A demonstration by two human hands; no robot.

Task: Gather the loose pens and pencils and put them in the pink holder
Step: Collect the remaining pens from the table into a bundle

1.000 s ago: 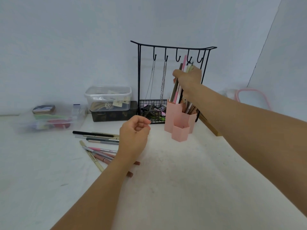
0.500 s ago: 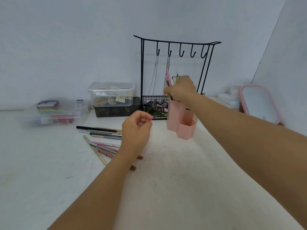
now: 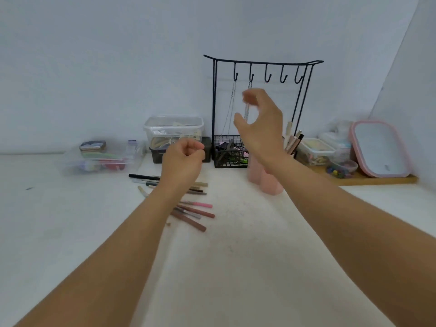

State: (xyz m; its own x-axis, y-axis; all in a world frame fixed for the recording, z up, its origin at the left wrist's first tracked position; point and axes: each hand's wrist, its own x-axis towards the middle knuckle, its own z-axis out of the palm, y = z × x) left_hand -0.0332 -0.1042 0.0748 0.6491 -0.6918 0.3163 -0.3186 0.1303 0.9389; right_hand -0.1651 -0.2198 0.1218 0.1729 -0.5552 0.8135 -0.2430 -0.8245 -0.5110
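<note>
The pink holder (image 3: 266,182) stands on the white table, mostly hidden behind my right wrist. Several pens and pencils (image 3: 293,140) stick out of it to the right of my wrist. My right hand (image 3: 259,121) hovers above the holder, blurred, fingers apart and holding nothing. My left hand (image 3: 182,162) floats over the table in a loose fist with nothing visible in it. Below and around it lie several loose pens and pencils (image 3: 193,212), brown, pink, grey, beige and one black (image 3: 142,177).
A black wire rack (image 3: 262,64) with hooks, chains and a basket stands behind the holder. Clear plastic boxes (image 3: 173,128) sit to its left, another clear box (image 3: 101,159) farther left. A pink-rimmed mirror (image 3: 379,149) and small containers rest on a wooden board (image 3: 377,179) at right.
My right hand let go of the bundle of pens, which now stands in the holder, and has lifted with its fingers spread. My left hand stayed about where it was.
</note>
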